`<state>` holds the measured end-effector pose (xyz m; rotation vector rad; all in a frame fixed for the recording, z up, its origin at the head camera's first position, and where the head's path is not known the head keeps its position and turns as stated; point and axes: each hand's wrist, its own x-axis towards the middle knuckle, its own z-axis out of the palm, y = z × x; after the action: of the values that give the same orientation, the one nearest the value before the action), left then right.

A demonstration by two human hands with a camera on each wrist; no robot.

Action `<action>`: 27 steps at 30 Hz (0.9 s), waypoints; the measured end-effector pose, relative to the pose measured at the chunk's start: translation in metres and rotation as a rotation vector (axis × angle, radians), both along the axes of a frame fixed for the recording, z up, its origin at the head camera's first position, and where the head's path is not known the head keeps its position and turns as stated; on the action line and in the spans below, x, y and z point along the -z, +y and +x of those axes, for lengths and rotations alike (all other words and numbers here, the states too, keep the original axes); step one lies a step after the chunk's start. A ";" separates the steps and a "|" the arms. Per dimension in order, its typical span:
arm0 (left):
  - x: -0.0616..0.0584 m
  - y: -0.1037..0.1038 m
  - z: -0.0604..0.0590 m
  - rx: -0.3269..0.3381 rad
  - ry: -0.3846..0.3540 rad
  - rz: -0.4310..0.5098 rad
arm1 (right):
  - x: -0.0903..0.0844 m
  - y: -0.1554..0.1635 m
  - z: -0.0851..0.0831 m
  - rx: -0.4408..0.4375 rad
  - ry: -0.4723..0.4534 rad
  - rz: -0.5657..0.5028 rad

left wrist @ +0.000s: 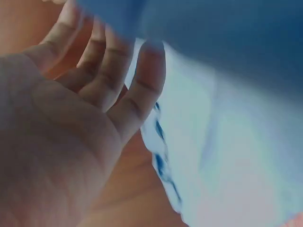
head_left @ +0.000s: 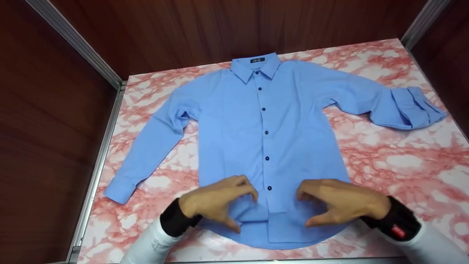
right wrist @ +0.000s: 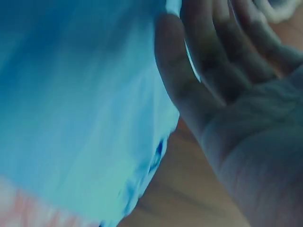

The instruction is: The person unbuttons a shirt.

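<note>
Shirt (head_left: pixel 289 121) lies flat on the marbled table (head_left: pixel 403 161); left hand (head_left: pixel 216 205) and right hand (head_left: pixel 337 207) rest curled on its near hem, whether pinching it I cannot tell.

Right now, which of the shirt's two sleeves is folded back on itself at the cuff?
The sleeve at picture-right: its cuff end is doubled back. The other sleeve lies straight, cuff flat on the table.

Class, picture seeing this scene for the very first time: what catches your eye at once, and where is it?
A blue button-up shirt lies spread face up across the middle of the pink marbled table, collar at the far side. At its near hem, the left hand and right hand rest on the cloth with curled fingers, either side of the button line.
</note>
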<state>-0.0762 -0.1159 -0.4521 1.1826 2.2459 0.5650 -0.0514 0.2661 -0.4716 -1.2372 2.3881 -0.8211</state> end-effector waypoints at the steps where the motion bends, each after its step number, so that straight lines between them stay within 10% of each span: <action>1: 0.000 0.003 0.005 0.033 0.044 -0.044 | 0.002 -0.007 0.003 -0.004 0.036 0.032; 7: 0.004 0.008 0.019 0.086 0.250 -0.247 | 0.013 -0.034 0.011 -0.092 0.212 0.111; 12: 0.003 0.002 0.010 0.022 0.239 -0.120 | 0.015 -0.035 0.006 -0.101 0.199 0.114; 17: 0.004 -0.013 -0.012 -0.009 -0.001 0.191 | 0.015 -0.034 0.002 -0.097 0.123 0.090; 23: 0.005 -0.026 -0.023 0.222 -0.374 0.249 | 0.012 -0.031 -0.005 -0.110 0.020 0.058; 27: 0.002 -0.023 -0.022 0.168 -0.317 0.174 | 0.009 -0.031 -0.005 -0.105 0.039 0.020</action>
<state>-0.0987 -0.1392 -0.4541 1.2537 1.8420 0.8303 -0.0561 0.2349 -0.4806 -1.3693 2.3328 -0.7468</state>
